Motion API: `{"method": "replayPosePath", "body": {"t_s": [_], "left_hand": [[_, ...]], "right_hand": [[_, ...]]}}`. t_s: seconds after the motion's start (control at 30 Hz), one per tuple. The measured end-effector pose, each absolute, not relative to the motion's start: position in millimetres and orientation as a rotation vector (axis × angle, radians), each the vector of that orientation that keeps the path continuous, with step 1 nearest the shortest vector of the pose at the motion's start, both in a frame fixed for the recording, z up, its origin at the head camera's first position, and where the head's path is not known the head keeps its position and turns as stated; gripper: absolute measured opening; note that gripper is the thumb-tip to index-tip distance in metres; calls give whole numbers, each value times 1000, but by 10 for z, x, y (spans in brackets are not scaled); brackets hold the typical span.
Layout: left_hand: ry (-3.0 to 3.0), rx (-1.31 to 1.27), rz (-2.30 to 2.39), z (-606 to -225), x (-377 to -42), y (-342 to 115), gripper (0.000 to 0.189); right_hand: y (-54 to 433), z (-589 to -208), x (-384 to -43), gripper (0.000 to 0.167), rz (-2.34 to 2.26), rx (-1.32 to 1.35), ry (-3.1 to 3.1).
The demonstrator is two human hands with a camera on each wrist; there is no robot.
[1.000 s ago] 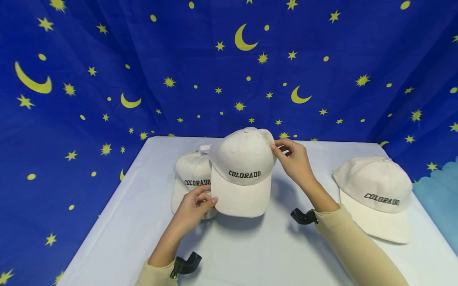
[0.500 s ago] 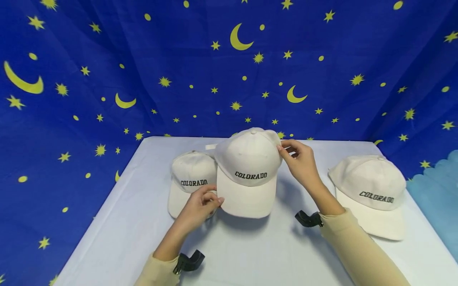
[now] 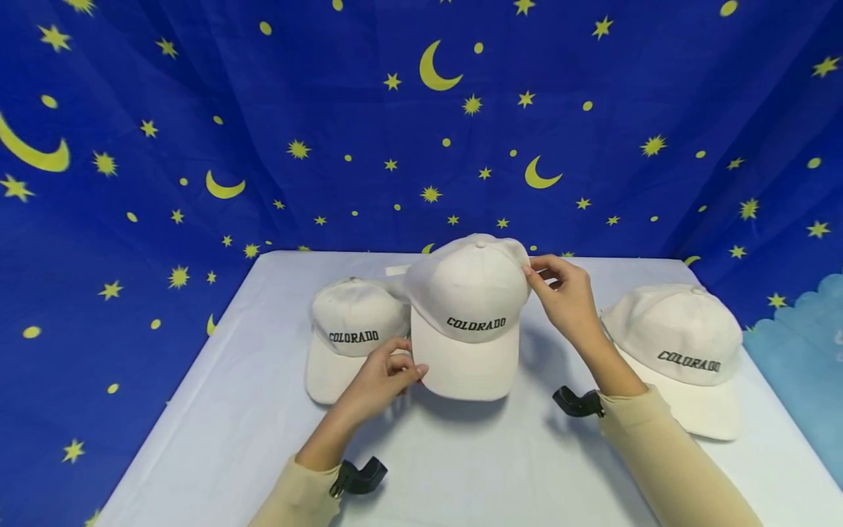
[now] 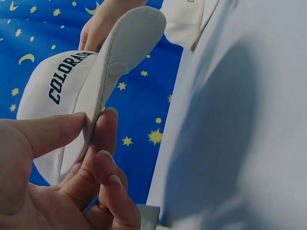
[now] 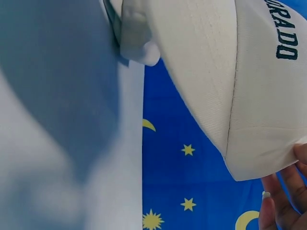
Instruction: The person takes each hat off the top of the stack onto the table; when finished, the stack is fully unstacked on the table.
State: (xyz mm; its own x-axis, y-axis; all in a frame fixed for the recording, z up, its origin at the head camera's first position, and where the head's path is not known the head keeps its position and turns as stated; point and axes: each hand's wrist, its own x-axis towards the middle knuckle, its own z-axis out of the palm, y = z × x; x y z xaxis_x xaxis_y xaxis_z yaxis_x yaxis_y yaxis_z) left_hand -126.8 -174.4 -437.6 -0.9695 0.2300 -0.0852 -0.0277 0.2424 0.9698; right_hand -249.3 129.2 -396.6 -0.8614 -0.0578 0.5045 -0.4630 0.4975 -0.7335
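Note:
A white baseball cap (image 3: 466, 293) with COLORADO in dark letters is held up over the middle of the table, its brim toward me and a shadow below it. My left hand (image 3: 380, 377) pinches the left edge of the brim; in the left wrist view, the thumb lies on top of the brim (image 4: 136, 36) and the fingers beneath. My right hand (image 3: 563, 293) pinches the right side of the crown near its back edge. In the right wrist view the thumb presses on the cap's side (image 5: 268, 148), the fingers under its edge.
A second white COLORADO cap (image 3: 352, 311) rests on the table at left, partly behind the held cap and my left hand. A third matching cap (image 3: 685, 333) sits at right, near my right sleeve. Behind the white table (image 3: 461, 468) hangs a blue curtain (image 3: 369, 95) with stars and moons.
Both hands and the held cap have shifted a little to the right. More of the left cap now shows. The view has also turned slightly.

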Motion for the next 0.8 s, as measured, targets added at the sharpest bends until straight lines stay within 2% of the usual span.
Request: {"method": "replayPosePath", "body": {"t_s": [0.8], "left_hand": [[2198,332,1756,-4362,-1399,-1477,23]], "right_hand": [[1700,-4005,-2454,22,1288,357,-2323]]}}
